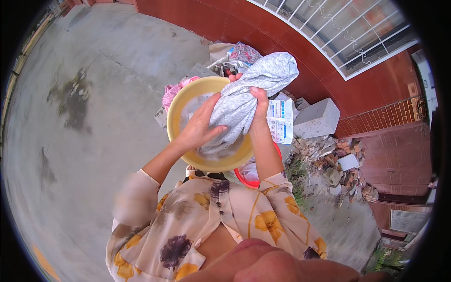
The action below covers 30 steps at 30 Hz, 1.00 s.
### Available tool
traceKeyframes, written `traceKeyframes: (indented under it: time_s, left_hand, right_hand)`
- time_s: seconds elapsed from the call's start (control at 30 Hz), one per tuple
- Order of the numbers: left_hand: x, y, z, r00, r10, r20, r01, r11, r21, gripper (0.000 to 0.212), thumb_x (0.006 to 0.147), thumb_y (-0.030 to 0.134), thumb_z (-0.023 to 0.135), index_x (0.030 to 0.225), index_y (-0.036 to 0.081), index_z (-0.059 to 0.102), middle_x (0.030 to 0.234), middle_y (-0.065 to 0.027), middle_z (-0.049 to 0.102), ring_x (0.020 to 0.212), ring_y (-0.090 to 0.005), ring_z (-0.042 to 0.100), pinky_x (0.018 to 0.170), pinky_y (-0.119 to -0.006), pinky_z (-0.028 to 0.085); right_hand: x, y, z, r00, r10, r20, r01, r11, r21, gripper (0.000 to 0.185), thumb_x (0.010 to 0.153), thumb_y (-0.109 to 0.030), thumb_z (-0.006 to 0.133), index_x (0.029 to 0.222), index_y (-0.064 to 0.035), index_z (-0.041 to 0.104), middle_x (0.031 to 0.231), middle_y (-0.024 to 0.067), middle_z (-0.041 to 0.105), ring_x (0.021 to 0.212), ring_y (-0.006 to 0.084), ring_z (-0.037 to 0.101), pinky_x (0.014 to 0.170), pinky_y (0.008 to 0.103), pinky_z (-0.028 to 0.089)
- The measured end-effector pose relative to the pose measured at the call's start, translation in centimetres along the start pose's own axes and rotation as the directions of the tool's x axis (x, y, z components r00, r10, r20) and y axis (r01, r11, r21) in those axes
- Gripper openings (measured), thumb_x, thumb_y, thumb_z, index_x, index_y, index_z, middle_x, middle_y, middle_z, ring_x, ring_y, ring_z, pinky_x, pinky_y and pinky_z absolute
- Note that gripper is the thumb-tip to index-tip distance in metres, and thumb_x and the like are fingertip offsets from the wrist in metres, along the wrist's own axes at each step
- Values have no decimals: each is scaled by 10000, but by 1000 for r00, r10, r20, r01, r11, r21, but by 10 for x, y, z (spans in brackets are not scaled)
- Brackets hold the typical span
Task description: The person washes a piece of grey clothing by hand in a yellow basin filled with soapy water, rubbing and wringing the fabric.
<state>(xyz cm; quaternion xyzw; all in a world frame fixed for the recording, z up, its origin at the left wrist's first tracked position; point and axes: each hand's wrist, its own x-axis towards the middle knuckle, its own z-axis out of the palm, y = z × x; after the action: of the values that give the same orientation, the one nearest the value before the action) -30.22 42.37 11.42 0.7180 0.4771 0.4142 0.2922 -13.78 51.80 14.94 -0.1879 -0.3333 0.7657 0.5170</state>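
Note:
A damp, light grey mottled cloth garment (260, 75) is bunched up over a yellow plastic basin (175, 141). My right hand (260, 104) grips it from the right side, the thumb on top; fingertips show at its far edge. Against the near left side of the cloth lies my left hand (201, 125), its thumb and fingers spread around a fold. The cloth's lower end hangs into the basin, where cloudy, sudsy water (192, 105) shows. How much cloth is under the water is hidden.
Pink striped cloth (171, 96) lies beyond the basin's left rim. At right are a red basin (251, 184) holding pale cloth, a white printed packet (283, 123) and a concrete block (315, 120). Brick rubble (338, 169) lies farther right. Bags (245, 53) stand by the red wall (197, 17).

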Motion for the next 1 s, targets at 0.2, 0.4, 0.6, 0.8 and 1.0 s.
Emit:
traceKeyframes:
  time_s: [0.2,0.4,0.6,0.8,1.0]
  left_hand:
    - [19,47,-19,891,228,-393,-164,968,191,731,845,196,725,1446,5,354,1467,-228,398,1340,-385,419,1103,-449,339]
    - [-34,18,-1,935,241,-260,-315,900,-300,440,825,177,764,1174,1,563,1150,-139,590,1081,-246,568,916,-368,470]
    - [-12,-16,101,930,224,293,229,270,-935,1071,784,813,462,1532,76,250,1521,-112,373,1408,-236,332,1150,-427,268]
    - [40,-34,118,993,-104,62,45,-160,-986,1222,675,941,320,1565,118,168,1610,-66,230,1479,-243,192,1207,-466,152]
    - [71,-52,89,840,-535,-91,-280,-283,-918,994,810,829,414,1491,108,357,1494,-94,430,1359,-304,409,1143,-487,321]
  right_hand:
    - [11,-46,84,981,-194,20,193,980,37,438,758,-317,591,1070,-11,597,1035,137,641,998,275,619,892,456,520]
    - [35,-67,128,879,-467,-94,469,883,1,396,793,-350,594,1004,-15,607,925,131,641,880,258,631,799,392,537]
    - [47,-37,95,883,-376,-281,404,914,48,340,833,-355,584,969,-45,615,894,105,645,827,255,640,771,390,534]
    - [19,-6,61,881,-261,-396,329,937,116,461,856,-431,546,1081,-34,610,1057,137,654,984,298,631,886,429,504]
    - [-28,41,-18,846,-191,-497,271,958,92,485,869,-337,582,1230,-12,572,1258,128,612,1186,287,563,1055,445,411]
